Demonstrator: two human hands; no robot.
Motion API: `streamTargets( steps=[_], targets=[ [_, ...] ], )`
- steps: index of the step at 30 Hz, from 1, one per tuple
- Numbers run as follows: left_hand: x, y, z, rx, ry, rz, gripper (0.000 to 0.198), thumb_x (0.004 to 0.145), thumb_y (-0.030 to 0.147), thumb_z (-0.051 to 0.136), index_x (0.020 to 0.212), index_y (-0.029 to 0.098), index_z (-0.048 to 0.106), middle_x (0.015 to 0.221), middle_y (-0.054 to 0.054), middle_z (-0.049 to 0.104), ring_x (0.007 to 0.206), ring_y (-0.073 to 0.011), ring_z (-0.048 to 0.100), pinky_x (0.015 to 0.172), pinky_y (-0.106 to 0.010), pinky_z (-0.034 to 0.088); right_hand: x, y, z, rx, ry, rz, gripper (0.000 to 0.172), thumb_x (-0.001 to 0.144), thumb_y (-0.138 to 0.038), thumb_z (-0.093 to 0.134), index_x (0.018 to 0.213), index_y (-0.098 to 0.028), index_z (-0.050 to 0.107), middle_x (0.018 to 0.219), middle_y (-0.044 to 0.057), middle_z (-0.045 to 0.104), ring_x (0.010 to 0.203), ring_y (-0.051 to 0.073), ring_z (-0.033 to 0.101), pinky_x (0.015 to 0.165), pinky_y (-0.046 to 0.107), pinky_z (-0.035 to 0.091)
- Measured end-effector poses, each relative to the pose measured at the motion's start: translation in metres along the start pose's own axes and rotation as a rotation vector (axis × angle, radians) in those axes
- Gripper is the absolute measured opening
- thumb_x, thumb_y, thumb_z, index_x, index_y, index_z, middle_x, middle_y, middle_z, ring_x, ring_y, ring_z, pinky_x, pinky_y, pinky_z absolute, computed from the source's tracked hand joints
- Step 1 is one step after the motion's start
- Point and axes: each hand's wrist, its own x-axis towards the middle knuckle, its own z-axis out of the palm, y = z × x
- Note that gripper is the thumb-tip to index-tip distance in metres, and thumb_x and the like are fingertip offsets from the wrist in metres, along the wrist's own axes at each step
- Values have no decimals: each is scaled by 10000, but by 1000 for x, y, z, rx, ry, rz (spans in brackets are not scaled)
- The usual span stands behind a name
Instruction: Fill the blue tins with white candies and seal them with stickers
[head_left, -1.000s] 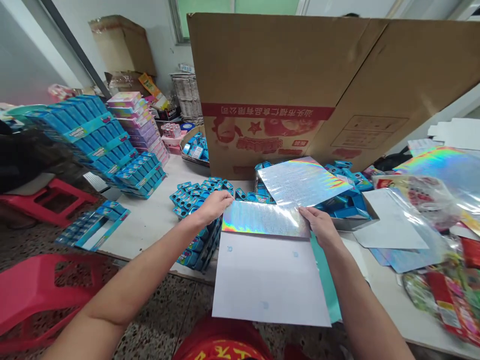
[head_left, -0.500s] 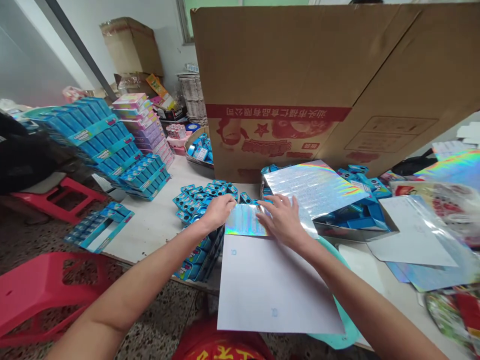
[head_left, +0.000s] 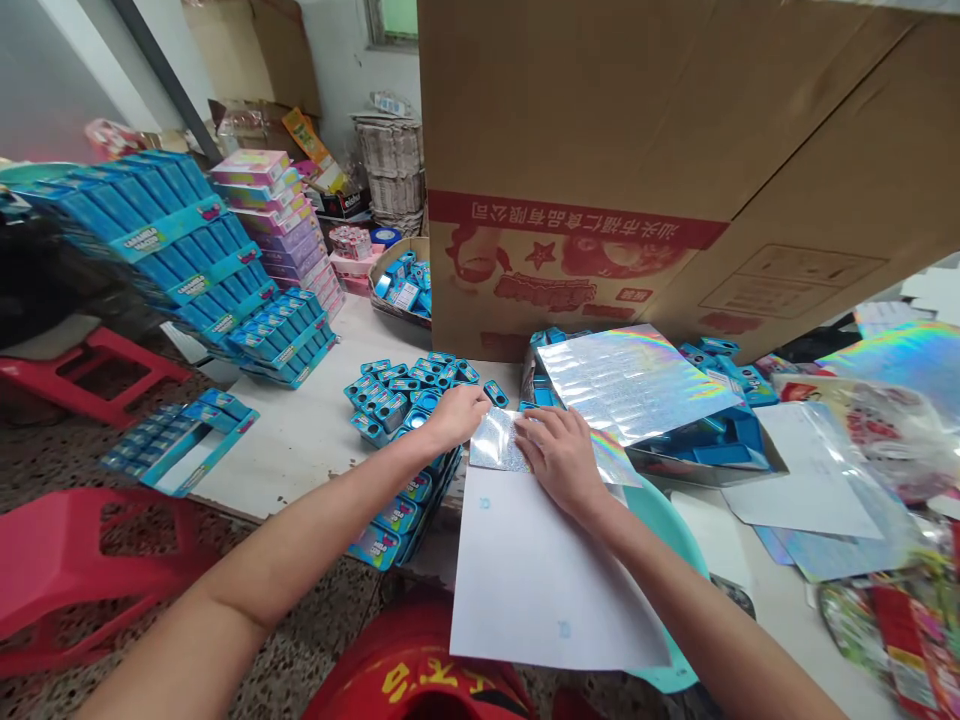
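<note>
A large sheet with a white face (head_left: pixel 555 580) lies in front of me, its far part folded over to show a silvery holographic strip (head_left: pixel 493 445). My left hand (head_left: pixel 459 418) pinches the strip's far left corner with closed fingers. Pressed on the strip from the right is my right hand (head_left: pixel 559 450), its fingers lying flat and slightly bent. Small blue tins (head_left: pixel 409 390) are piled beyond my left hand. Another holographic sheet (head_left: pixel 637 380) rests on an open carton of blue packs at the right.
A big brown carton (head_left: pixel 585 120) stands behind the work. Stacked blue display boxes (head_left: pixel 180 250) and pink and purple boxes (head_left: pixel 281 225) are at the left. A turquoise basin (head_left: pixel 671 530) is under the sheet's right side. Red stools (head_left: pixel 90 570) stand at the left.
The view has shifted, so the big carton fills more of the top. My right hand's fingers are closer together and flatter on the strip. My left hand stays at the corner.
</note>
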Motion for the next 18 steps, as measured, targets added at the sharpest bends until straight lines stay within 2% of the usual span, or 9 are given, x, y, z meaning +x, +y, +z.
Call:
streamTargets(
  steps=[3,6,9,11,15,18],
  targets=[
    [2,3,-1,64,-9,-7,256,803,153,424,740,120,670,716,-44,639,668,-150,533,583,-252,321,1,-3,-16,62,33,-11,85,889,-244,547,892,-215,627,944,52,688,934,222,567,878,401,393],
    [4,7,0,125,-25,-22,263,827,156,416,783,126,674,766,-64,664,713,-165,565,611,-260,335,2,-10,-50,107,72,-28,104,891,-218,541,807,-216,603,737,20,650,737,181,562,703,327,420],
    [6,9,5,178,-28,-23,260,839,147,414,804,136,671,817,-85,679,767,-187,597,645,-269,360,2,-15,-86,155,188,26,38,864,-200,589,833,-217,601,743,10,641,720,163,577,683,304,442],
    [6,11,7,209,-23,-14,264,854,146,404,821,139,666,867,-102,683,818,-206,611,675,-277,378,1,-17,-100,211,247,131,20,845,-206,621,843,-219,606,760,4,641,720,152,591,688,292,462],
    [0,14,7,228,5,-15,235,877,197,414,937,157,638,904,-97,679,853,-227,621,717,-299,404,-2,-20,-99,371,227,377,61,826,-270,645,806,-215,626,741,-7,640,669,137,597,646,275,485],
    [-12,16,-3,161,150,44,240,897,268,419,992,168,616,988,-91,656,915,-223,603,774,-313,418,-1,-27,-88,467,219,500,98,813,-302,647,782,-210,635,726,-7,650,656,138,604,623,270,491]
  ],
)
